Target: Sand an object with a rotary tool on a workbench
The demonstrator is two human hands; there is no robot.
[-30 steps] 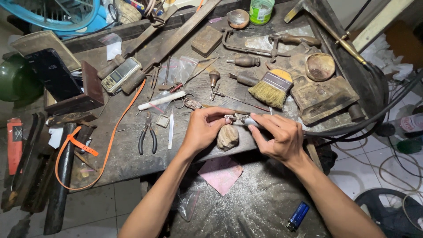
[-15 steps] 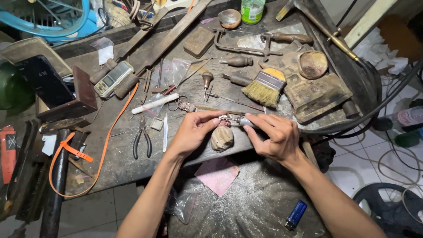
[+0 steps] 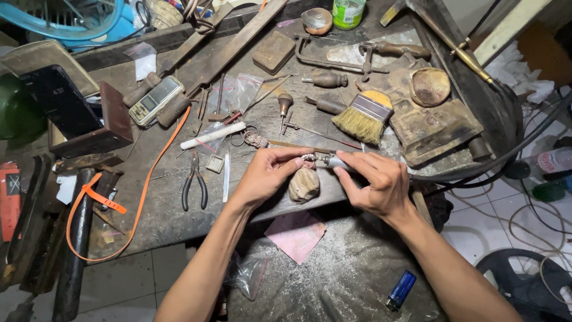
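Slippage threatens: left hand [image 3: 268,176] pinches a small ring [image 3: 308,158]; right hand [image 3: 375,182] grips a rotary handpiece [image 3: 335,161] against it.

The scarred, dark wooden workbench [image 3: 161,209] carried black-handled pliers [image 3: 193,188], a white paper-wrapped stick [image 3: 213,135], and a straw-bristled flat brush [image 3: 363,117]; a small grey digital scale [image 3: 156,100], a rusty rectangular metal block [image 3: 273,52].
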